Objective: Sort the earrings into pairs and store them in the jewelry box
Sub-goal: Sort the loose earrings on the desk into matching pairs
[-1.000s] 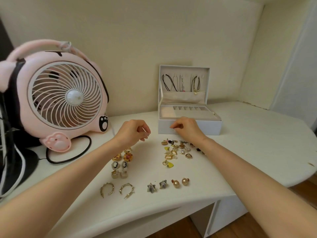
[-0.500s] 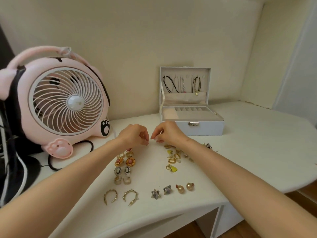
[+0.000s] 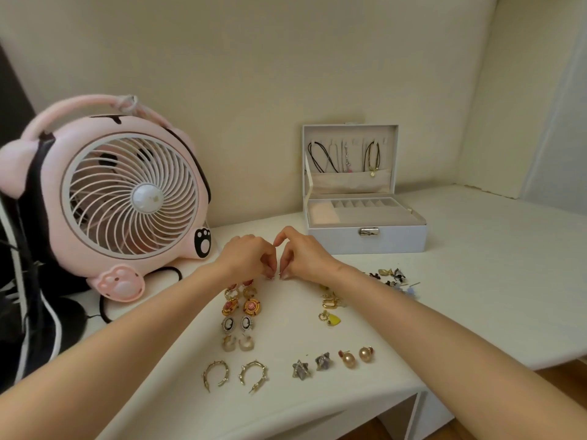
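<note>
Two curled hands meet at frame centre, left hand (image 3: 251, 257) and right hand (image 3: 305, 257) each seemingly pinching a tiny earring (image 3: 270, 277), likely to compare them; sorted pairs (image 3: 251, 307) line up below, the open jewelry box (image 3: 365, 241) waits just upper right

The right hand (image 3: 305, 255) has left the front wall of the pale grey, open-lidded jewelry box (image 3: 365, 241), where it hovered 1 second ago. It has travelled to the box's front-left and met the left hand (image 3: 246, 258). The box's small silver latch (image 3: 368, 231), covered by that hand 1 second ago, is now exposed. So is the loose heap of mixed unsorted earrings (image 3: 389, 276) in front of the box. The 2 hands, apart before, now sit knuckle to knuckle, fingertips curled down and nearly touching. The left pinches a tiny pale piece (image 3: 270, 276), the right a second tiny pale piece (image 3: 280, 274), both too small to identify.
</note>
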A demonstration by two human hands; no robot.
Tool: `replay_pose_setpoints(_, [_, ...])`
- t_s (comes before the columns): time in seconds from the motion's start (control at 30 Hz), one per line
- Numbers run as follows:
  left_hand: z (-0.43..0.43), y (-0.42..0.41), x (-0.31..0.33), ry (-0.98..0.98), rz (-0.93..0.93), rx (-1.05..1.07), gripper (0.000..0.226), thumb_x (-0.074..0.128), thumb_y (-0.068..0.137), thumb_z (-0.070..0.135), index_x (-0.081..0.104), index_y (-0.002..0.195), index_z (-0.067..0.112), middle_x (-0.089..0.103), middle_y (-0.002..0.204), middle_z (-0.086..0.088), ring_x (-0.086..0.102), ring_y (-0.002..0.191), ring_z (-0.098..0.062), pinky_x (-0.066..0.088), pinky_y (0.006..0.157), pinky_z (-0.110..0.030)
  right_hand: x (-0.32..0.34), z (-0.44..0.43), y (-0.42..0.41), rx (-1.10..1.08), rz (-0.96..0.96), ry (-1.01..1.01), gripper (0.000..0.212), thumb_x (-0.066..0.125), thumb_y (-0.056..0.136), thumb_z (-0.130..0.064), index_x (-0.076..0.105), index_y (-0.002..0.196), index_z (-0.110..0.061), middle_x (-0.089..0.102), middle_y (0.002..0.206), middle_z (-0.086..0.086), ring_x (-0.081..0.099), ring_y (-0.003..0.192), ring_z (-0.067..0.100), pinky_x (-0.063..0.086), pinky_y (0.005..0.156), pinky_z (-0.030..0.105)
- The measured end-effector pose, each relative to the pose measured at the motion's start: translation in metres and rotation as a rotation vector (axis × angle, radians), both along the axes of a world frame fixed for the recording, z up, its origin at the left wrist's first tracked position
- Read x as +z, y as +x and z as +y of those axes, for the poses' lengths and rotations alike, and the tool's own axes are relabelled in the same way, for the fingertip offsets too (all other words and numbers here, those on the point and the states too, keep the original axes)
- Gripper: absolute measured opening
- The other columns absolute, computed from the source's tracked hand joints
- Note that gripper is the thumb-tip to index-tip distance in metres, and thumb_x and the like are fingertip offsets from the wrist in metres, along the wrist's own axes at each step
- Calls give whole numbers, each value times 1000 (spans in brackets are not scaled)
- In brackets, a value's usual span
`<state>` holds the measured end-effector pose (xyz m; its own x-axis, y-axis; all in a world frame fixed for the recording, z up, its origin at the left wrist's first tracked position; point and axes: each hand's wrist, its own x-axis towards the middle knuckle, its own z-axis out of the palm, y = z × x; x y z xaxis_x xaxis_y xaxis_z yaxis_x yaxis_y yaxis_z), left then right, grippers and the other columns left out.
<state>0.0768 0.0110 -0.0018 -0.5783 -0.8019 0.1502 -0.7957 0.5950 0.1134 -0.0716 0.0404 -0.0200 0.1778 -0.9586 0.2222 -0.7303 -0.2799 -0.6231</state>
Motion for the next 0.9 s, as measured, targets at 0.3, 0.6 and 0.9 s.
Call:
replay_pose_setpoints(0.3, [-3,5,-4,-66,-10,-1,5,68,80,22,69,84,24,69,87,8,56,91,-16,35,74,-28,-1,2,2,26,-86,-2,57,70,70,10,46,118,-9,72,83,14,64,75,18,55,78,34])
replay_pose_setpoints(0.6, [1,6,-2,-115,-27,-11,8,63,84,26,68,90,24,68,91,8,53,93,-15,29,71,-26,1,5,1,-2,-70,-25,58,71,72,6,48,120,-15,72,83,6,63,76,17,53,76,31])
replay_pose_setpoints(0.9, [11,-9,1,-151,137,-39,13,59,89,23,64,100,19,67,98,5,47,85,-12,40,72,-28,23,23,-55,-105,-12,-45,28,59,83,5,65,104,-13,67,87,5,62,83,16,49,79,24])
